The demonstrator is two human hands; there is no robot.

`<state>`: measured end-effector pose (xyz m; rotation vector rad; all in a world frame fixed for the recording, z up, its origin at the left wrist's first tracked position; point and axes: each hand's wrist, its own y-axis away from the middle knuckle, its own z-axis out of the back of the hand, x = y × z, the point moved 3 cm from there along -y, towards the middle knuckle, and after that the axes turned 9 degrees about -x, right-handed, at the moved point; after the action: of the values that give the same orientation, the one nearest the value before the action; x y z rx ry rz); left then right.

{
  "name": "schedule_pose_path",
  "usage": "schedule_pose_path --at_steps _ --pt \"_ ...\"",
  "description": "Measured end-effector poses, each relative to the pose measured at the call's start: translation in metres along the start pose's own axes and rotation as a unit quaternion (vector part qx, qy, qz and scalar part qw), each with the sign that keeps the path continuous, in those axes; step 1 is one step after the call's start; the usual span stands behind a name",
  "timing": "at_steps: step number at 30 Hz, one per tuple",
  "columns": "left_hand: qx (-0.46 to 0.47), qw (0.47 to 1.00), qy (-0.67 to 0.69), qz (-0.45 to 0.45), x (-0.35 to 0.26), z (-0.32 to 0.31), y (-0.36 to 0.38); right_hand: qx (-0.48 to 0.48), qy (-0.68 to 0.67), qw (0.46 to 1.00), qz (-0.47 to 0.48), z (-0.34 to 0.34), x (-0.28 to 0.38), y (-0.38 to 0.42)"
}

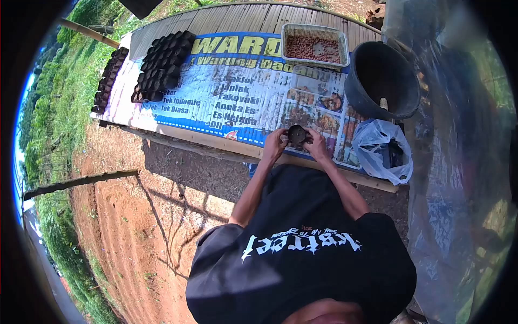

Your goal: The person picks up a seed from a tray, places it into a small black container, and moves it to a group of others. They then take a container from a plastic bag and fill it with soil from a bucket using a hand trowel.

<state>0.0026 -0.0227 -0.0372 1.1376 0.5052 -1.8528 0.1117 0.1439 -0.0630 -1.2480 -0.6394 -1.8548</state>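
Head view: forearms (252,189) reach forward, left hand (274,143) and right hand (316,144) half-curled, gripping a small dark pot (296,135) between them at the near edge of the banner (202,81), which reads "Takoyaki", "Aneka Es", left-end lines partly hidden by black pots (163,65), held pot's inside too dark to make out.

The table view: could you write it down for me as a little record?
Left hand: holding one side of a small black pot
Right hand: holding its other side
Table, left end: grouped black pots
Table, right end: bucket, plastic bag, basket of reddish seeds
Table cover: printed banner
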Motion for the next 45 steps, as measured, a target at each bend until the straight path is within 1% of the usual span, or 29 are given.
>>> schedule_pose_path --at_steps 1,3,4,5,6,7,10,13,15,16,18,19,24,30,33,36,40,45 --pt "-0.013 1.000 -0.002 -0.023 0.001 0.000 0.000 0.000 -0.027 0.999 -0.017 0.002 0.006 0.002" --pt "-0.035 0.997 -0.007 -0.066 0.008 -0.001 0.005 0.011 0.044 0.999 -0.025 -0.002 -0.002 0.004" --pt "-0.045 0.996 -0.028 -0.077 0.024 -0.009 0.007 0.015 0.079 0.996 -0.028 -0.004 -0.006 0.005" --pt "-0.055 0.993 -0.049 -0.091 0.039 -0.017 0.006 0.012 0.086 0.996 -0.010 -0.006 -0.006 0.005" --pt "-0.064 0.990 -0.070 -0.104 0.039 -0.018 0.005 0.008 0.093 0.996 0.008 -0.007 -0.004 0.005" --pt "-0.061 0.991 -0.064 -0.096 0.041 -0.019 0.003 0.003 0.101 0.995 0.025 -0.008 -0.003 0.005" --pt "-0.049 0.995 -0.042 -0.071 0.034 -0.017 0.012 0.038 0.000 0.999 -0.029 -0.001 0.002 0.007" --pt "-0.045 0.997 -0.013 -0.053 0.017 -0.005 0.022 0.014 0.018 0.999 -0.027 0.012 0.022 0.011" --pt "-0.041 0.999 0.007 -0.030 0.013 -0.001 0.028 -0.007 0.080 0.994 0.070 0.018 0.037 0.008" --pt "-0.054 0.998 0.028 -0.030 0.015 -0.002 0.030 -0.016 0.111 0.987 0.119 0.022 0.045 0.008" --pt "-0.078 0.994 0.070 -0.030 0.017 -0.003 0.035 -0.010 0.203 0.961 0.190 0.025 0.062 0.007" --pt "-0.079 0.994 0.066 -0.020 0.019 -0.004 0.036 -0.008 0.247 0.942 0.225 0.024 0.069 0.006" --pt "-0.090 0.994 0.058 0.023 0.016 -0.001 0.046 0.016 0.243 0.942 0.231 0.020 0.068 0.004" --pt "-0.120 0.990 0.062 0.024 0.013 -0.002 0.051 0.032 0.235 0.944 0.231 0.019 0.063 0.004" --pt "-0.103 0.990 0.071 0.059 0.013 -0.004 0.054 0.031 0.235 0.941 0.241 0.019 0.061 0.003" --pt "-0.109 0.992 0.057 0.038 0.014 -0.006 0.054 0.039 0.240 0.940 0.239 0.017 0.060 0.004" --pt "-0.109 0.991 0.071 0.040 0.013 -0.004 0.053 0.044 0.237 0.944 0.227 0.015 0.059 0.005" --pt "-0.107 0.990 0.077 0.048 0.015 -0.005 0.054 0.038 0.234 0.942 0.236 0.015 0.058 0.006"
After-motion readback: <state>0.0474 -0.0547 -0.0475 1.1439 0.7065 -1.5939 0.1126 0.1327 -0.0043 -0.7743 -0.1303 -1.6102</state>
